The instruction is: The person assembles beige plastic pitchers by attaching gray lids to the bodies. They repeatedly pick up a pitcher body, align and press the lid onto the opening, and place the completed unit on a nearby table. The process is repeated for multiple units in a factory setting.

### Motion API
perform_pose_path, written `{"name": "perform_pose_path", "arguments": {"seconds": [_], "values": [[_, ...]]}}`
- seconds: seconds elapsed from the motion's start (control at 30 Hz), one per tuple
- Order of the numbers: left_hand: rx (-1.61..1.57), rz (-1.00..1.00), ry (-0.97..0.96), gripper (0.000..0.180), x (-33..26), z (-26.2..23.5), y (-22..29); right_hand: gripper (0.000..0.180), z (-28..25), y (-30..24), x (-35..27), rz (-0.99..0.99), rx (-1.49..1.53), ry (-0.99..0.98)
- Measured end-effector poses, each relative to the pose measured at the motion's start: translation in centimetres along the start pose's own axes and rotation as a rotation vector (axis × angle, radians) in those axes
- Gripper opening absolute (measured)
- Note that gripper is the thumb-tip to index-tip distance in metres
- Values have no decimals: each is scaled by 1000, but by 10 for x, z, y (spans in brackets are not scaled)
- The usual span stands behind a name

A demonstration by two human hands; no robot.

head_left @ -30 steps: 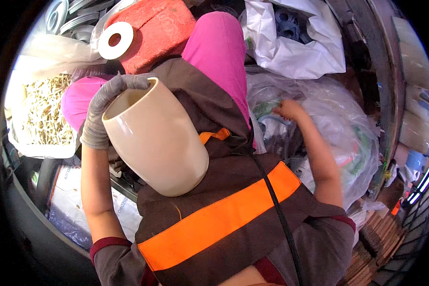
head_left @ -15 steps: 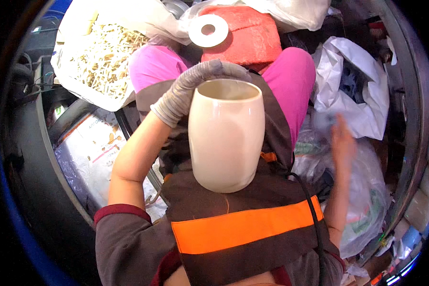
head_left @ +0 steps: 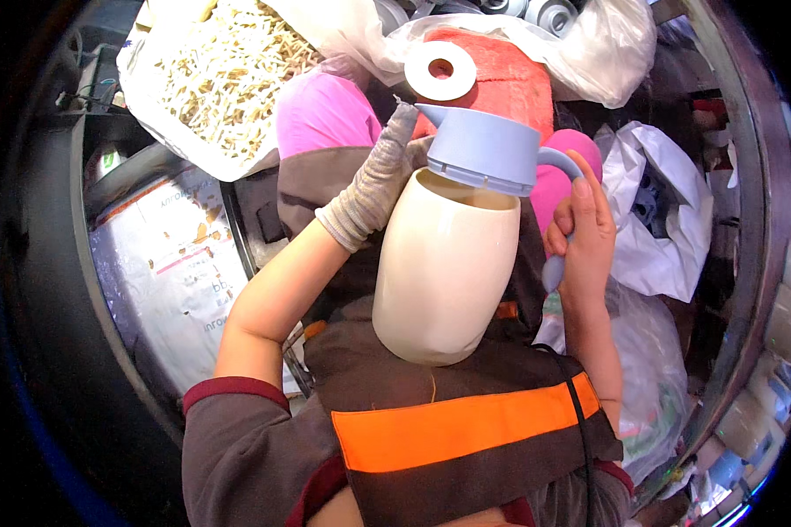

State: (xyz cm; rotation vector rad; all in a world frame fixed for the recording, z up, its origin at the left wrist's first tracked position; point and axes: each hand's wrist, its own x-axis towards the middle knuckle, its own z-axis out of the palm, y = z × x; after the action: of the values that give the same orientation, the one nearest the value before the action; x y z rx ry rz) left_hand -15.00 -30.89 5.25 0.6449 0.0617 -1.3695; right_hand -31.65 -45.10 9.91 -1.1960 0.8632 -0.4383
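A cream barrel-shaped jug body (head_left: 448, 281) leans slightly on my lap, its wide mouth facing up and away. My left hand (head_left: 380, 189), in a pale knit glove, holds it at the upper left side; some of its fingers are hidden behind the jug. Over the mouth sits a grey-blue spout collar (head_left: 483, 145), tilted, with its spout by my gloved fingers. A curved handle (head_left: 554, 274) of the same colour hangs from the collar's right side. Bare fingers of my right hand (head_left: 586, 233) are closed round this handle. Whether the collar is seated cannot be seen.
A white sack (head_left: 224, 169) of small pale pieces stands at the far left. Beyond my knees lie a red cloth (head_left: 523, 97) and a white ring (head_left: 419, 72). At the right are a white bag (head_left: 681, 237) with dark parts and a clear plastic bag (head_left: 659, 378).
My right hand has come up from the bags at the right with the collar and handle, now at the jug's mouth. The jug has tilted, and my left hand has shifted along its rim.
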Motion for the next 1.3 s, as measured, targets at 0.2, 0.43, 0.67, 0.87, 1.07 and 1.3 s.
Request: {"name": "perform_pose_path", "arguments": {"seconds": [0.2, 0.43, 0.67, 0.87, 1.07, 1.3], "values": [[38, -27, -116, 93, -3, 12, 3, 38, 1, -10, -9, 41, 157, 56], [60, -30, -54, 89, 4, -1, -3, 37, -4, -4, -7, 48, 66, 45], [218, 15, -88, 92, 0, 3, -2, 36, -3, -4, -9, -4, 20, 62], [82, 43, -96, 70, -3, 11, -3, 34, -6, -4, -9, -32, 5, 69], [277, 1, -93, 74, -9, 16, -1, 33, -8, 9, -11, -97, -76, 67], [382, 41, -71, 58, -19, 26, -3, 35, -12, 24, -15, -124, -67, 16]]}}
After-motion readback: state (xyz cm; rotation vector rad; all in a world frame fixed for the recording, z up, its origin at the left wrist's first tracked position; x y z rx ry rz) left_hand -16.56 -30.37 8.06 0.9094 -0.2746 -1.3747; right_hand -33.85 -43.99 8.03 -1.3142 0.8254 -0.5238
